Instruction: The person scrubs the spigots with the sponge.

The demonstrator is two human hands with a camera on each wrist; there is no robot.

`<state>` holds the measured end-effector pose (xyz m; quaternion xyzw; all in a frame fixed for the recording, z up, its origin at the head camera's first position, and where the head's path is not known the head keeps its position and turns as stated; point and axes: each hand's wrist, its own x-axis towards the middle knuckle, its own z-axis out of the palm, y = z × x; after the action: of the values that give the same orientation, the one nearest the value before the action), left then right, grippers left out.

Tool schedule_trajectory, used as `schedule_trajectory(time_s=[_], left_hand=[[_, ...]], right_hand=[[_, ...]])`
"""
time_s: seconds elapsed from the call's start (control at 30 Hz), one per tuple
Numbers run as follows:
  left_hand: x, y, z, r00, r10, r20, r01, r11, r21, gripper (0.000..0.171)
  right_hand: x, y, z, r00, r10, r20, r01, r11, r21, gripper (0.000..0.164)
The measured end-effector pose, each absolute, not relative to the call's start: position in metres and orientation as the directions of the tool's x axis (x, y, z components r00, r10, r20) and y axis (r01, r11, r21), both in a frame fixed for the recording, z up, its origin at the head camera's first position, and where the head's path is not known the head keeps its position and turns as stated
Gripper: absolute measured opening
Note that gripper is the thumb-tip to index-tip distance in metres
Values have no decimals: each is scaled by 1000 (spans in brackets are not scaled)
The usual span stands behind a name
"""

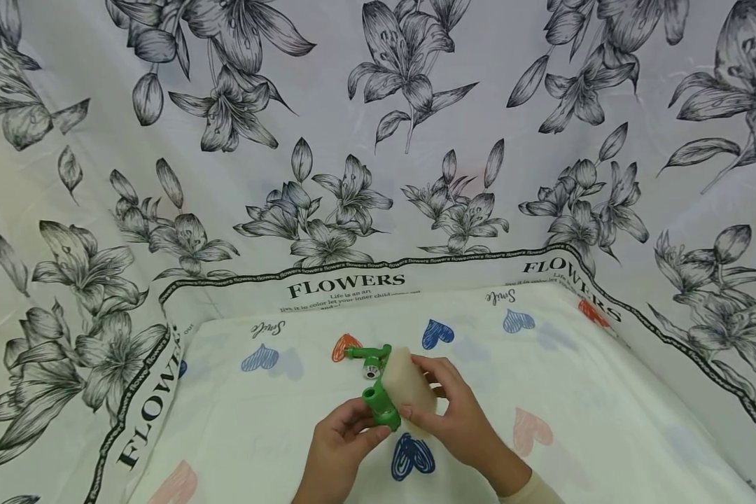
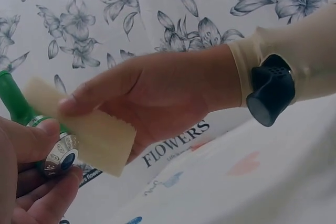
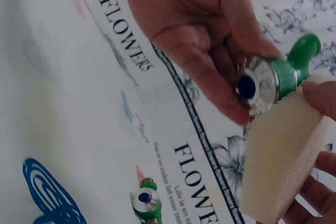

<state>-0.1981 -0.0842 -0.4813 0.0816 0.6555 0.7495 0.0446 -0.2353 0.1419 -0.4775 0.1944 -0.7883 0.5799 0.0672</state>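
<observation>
A green plastic tap with a silver, blue-centred knob is pinched between the thumb and fingers of my left hand. My right hand grips a beige block-shaped sponge, thumb on one side and fingers on the other. The sponge sits right up against the tap's green body in the right wrist view, covering part of it. Beyond the hands, a second green tap with a silver knob lies on the heart-printed cloth; the sponge partly hides it in the head view.
White cloth printed with hearts covers the work surface. Flower-patterned curtains rise at the back and both sides, with a lettered border along the bottom. A dark device is strapped on the right wrist.
</observation>
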Motion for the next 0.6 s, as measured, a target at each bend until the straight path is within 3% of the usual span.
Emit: schedule_trajectory(time_s=[0.33, 0.6], left_hand=[[-205, -89, -490, -991, 111, 81, 62, -165, 984, 39], [-207, -90, -492, -994, 91, 54, 36, -190, 981, 40]], right_hand=[[-220, 129, -475, -851, -352, 390, -465, 158, -871, 67], [-220, 127, -473, -843, -345, 413, -490, 172, -855, 68]])
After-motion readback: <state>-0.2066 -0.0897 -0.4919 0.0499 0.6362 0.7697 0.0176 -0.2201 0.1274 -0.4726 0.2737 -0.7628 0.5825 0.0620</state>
